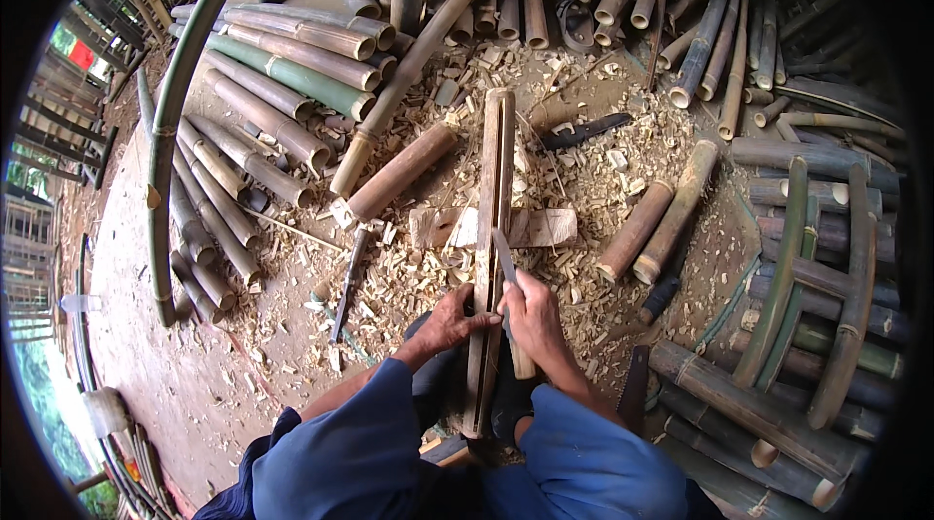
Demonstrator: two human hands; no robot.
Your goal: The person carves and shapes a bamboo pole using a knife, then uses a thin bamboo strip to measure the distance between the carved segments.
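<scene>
A long bamboo pole (pixel 486 170) with a lengthwise slot runs away from me between my legs, its middle lying across a wooden block (pixel 545 228). Gripping it from the left side is my left hand (pixel 450 322), the thumb laid over the bamboo. My right hand (pixel 534 319) is closed round a knife (pixel 505 255); the narrow blade points away from me along the slot. Below that hand the knife's pale wooden handle sticks out. I cannot tell whether the blade's edge is inside the slot or beside it.
Pale wood chips (pixel 389 277) litter the ground. A dark-handled blade (pixel 347 288) lies left, a dark sheath-like piece (pixel 588 132) beyond the block. Short bamboo lengths (pixel 635 228) lie right; bamboo piles (pixel 282 63) ring the work spot. A saw (pixel 634 386) rests by my right forearm.
</scene>
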